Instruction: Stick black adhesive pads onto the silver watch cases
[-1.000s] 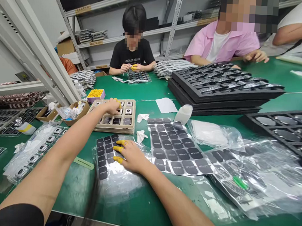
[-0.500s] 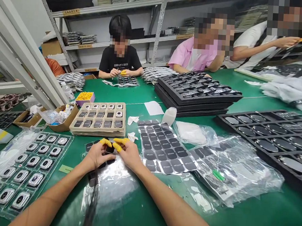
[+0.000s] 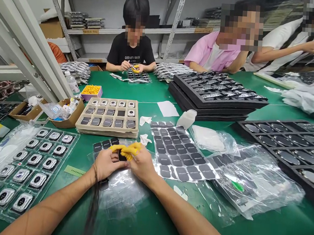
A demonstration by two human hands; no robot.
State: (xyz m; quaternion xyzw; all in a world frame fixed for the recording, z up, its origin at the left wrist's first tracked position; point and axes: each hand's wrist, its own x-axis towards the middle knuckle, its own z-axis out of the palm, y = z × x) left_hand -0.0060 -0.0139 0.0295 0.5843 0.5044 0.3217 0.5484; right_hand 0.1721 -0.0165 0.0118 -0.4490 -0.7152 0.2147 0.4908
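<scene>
Head view: left hand [image 3: 106, 165] and right hand [image 3: 142, 165] meet over clear film [image 3: 120, 196], yellow-cotted fingertips [image 3: 133, 148] of both closed on 1 small black pad [image 3: 122, 157], cots presumably sparing it skin contact; remaining pads [image 3: 104, 144] lie within easy reach, beige tray [image 3: 105, 131] just ahead.

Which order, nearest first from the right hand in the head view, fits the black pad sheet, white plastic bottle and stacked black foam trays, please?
1. Black pad sheet, beside the right hand.
2. White plastic bottle, beyond it.
3. Stacked black foam trays, behind.
</scene>
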